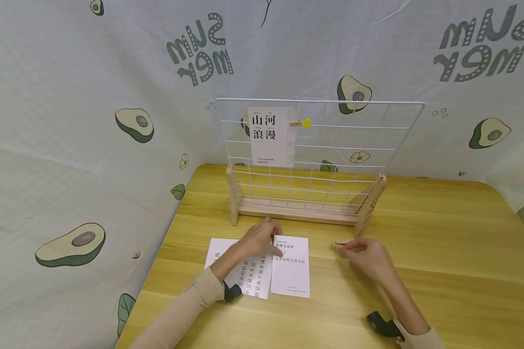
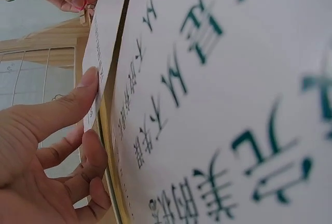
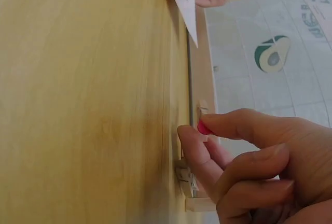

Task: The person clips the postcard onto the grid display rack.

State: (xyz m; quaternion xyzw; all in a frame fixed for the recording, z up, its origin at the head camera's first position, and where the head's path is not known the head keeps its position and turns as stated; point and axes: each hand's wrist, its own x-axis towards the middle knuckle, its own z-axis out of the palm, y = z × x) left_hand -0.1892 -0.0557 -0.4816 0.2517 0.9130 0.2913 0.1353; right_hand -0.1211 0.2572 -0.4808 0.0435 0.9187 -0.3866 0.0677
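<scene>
My left hand pinches the upper left edge of a white printed card, thumb on top and fingers beneath. In the left wrist view, that card edge is raised off the table. To the right, my right hand pinches a small wooden clothespin between thumb and forefinger. A pink piece on the clothespin shows at the fingertips in the right wrist view. Partly under my left wrist lies a second printed sheet.
Behind both hands stands a white wire grid rack on a wooden base. A card hangs high on its left part, held by a clothespin with a yellow heart. A wooden table carries everything; a patterned cloth hangs behind.
</scene>
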